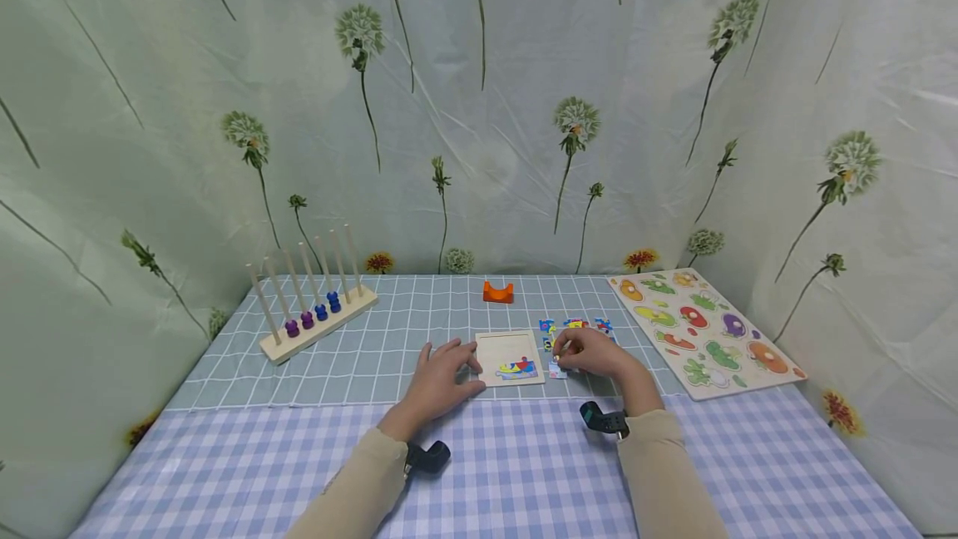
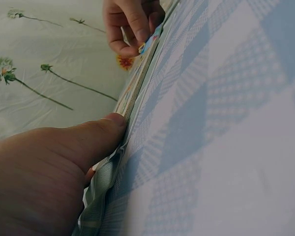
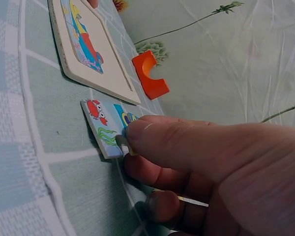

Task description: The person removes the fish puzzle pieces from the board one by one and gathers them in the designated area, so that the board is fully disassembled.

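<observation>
A wooden puzzle tray (image 1: 509, 337) lies mid-table, with joined fish-picture pieces (image 3: 83, 42) in its lower right part. At its left edge rests my left hand (image 1: 440, 378), fingers spread; the thumb (image 2: 101, 137) touches the tray's near edge in the left wrist view. To the right of the tray, my right hand (image 1: 587, 352) pinches a small puzzle piece (image 2: 150, 42) between thumb and fingers. Close beside those fingertips, in the right wrist view, is a piece with a red crab (image 3: 96, 110); whether it is joined to the pinched one I cannot tell.
Several loose puzzle pieces (image 1: 575, 323) lie behind the right hand. An orange arch block (image 1: 498, 293) stands behind the tray. A peg rack with beads (image 1: 318, 327) is at left, a vegetable puzzle board (image 1: 703, 331) at right. Patterned curtain (image 1: 479, 106) encloses the table.
</observation>
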Tool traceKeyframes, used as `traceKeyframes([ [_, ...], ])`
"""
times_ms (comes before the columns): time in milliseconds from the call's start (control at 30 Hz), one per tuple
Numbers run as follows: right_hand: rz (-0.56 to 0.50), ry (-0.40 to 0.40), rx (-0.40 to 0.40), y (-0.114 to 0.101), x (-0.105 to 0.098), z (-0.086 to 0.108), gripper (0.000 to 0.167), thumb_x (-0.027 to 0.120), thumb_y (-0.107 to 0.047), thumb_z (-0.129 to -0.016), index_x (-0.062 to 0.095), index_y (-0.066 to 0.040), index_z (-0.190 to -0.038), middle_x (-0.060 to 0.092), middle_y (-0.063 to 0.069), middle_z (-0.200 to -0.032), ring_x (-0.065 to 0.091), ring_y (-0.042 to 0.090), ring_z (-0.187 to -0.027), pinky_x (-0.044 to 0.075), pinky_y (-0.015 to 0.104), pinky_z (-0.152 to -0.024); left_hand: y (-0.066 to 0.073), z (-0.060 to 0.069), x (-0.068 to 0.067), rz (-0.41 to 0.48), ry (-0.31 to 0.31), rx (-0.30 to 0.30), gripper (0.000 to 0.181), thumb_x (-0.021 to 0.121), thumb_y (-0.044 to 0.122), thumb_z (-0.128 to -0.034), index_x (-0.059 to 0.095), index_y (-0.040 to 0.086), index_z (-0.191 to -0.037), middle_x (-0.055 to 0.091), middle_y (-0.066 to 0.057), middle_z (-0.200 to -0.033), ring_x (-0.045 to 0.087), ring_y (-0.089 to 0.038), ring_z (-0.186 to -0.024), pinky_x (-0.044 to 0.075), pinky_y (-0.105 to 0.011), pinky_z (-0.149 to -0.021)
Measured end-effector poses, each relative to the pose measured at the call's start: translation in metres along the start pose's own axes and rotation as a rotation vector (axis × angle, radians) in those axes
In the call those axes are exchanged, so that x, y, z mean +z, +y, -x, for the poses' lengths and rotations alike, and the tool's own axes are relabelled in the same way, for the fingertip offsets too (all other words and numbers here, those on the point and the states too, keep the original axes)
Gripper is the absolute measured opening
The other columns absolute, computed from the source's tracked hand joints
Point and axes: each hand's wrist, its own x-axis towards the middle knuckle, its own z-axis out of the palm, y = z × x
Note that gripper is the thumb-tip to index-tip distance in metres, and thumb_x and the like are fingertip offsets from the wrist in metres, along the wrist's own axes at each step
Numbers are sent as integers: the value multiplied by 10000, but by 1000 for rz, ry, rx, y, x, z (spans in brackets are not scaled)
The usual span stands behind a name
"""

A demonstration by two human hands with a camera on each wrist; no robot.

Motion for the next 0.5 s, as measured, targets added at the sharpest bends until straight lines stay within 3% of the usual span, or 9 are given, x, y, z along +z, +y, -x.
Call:
traceKeyframes([
  [500, 103, 36, 15, 4, 3, -5, 73, 741, -108, -857, 711, -141, -915, 631, 7, -826, 517, 141, -749, 406, 266, -667, 1, 1, -1, 12, 1, -4, 180, 779, 374, -850, 682, 263, -953, 570, -38, -1470, 433, -339, -1438, 125, -718, -1181],
])
